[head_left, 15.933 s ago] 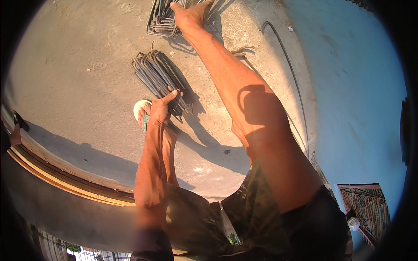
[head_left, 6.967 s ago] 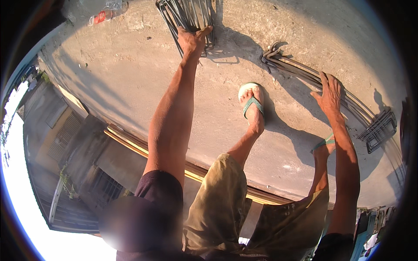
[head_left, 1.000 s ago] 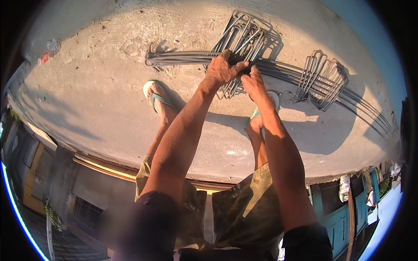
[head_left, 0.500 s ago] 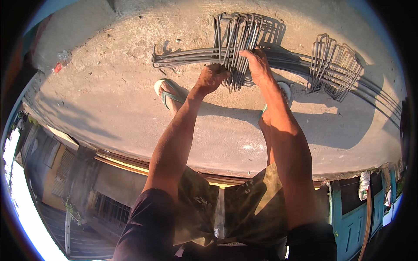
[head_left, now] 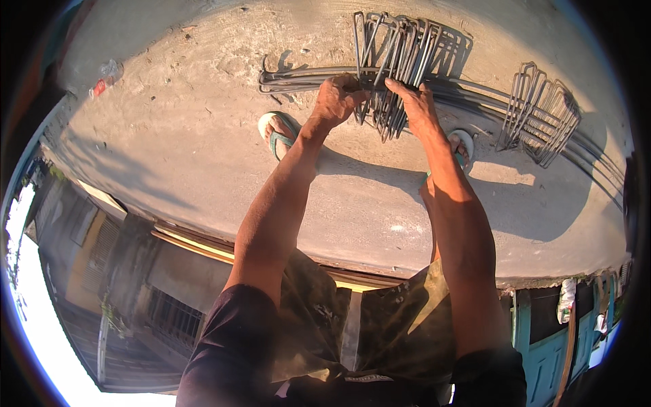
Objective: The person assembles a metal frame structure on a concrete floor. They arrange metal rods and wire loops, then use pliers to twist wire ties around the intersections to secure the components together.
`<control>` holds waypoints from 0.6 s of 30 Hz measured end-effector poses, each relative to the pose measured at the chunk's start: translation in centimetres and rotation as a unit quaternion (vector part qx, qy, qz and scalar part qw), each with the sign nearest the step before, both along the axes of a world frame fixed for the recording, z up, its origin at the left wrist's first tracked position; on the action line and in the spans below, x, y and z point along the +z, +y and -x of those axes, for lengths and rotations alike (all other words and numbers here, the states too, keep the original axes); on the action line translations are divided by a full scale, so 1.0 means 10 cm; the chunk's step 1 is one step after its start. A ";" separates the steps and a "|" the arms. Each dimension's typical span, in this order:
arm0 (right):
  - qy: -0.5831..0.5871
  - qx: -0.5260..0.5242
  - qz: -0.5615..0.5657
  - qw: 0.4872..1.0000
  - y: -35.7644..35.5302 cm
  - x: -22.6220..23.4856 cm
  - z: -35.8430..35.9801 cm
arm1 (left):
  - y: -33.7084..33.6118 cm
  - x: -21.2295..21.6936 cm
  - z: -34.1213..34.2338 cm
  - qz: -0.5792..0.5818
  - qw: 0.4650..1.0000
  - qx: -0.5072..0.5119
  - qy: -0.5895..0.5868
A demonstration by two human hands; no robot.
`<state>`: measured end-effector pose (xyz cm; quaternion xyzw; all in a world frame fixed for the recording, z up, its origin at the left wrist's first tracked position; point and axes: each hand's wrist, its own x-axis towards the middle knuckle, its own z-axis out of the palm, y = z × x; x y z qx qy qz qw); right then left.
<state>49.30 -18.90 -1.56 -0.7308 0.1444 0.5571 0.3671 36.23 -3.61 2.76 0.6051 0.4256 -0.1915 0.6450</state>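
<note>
A bunch of rectangular steel rebar stirrups (head_left: 400, 61) stands around several long rebars (head_left: 305, 79) lying on the ground in front of me. My left hand (head_left: 336, 100) is at the bunch's left side, fingers bent in a pinch on the leftmost stirrup, over the long bars. On the other side, my right hand (head_left: 417, 108) grips the near part of the bunch, its thumb laid across the stirrups. My fingers partly hide the contact. Farther right, a second group of stirrups (head_left: 539, 115) leans around the same bars.
My feet in flip-flops stand on the concrete (head_left: 366, 203), the left foot (head_left: 278, 132) and right foot (head_left: 463, 146) on my side of the bars. A clear plastic piece with red (head_left: 105, 80) lies far left. Behind me are a house front and a blue door (head_left: 546, 366).
My left hand has moved away from me, from the stirrups' near ends up to the long bars. My right hand stays at the bunch's right side. The whole view has shifted slightly.
</note>
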 end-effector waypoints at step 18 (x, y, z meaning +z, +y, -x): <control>0.025 0.015 -0.056 0.998 0.10 0.10 -0.04 | 0.08 -0.37 0.30 0.221 0.959 0.160 -0.081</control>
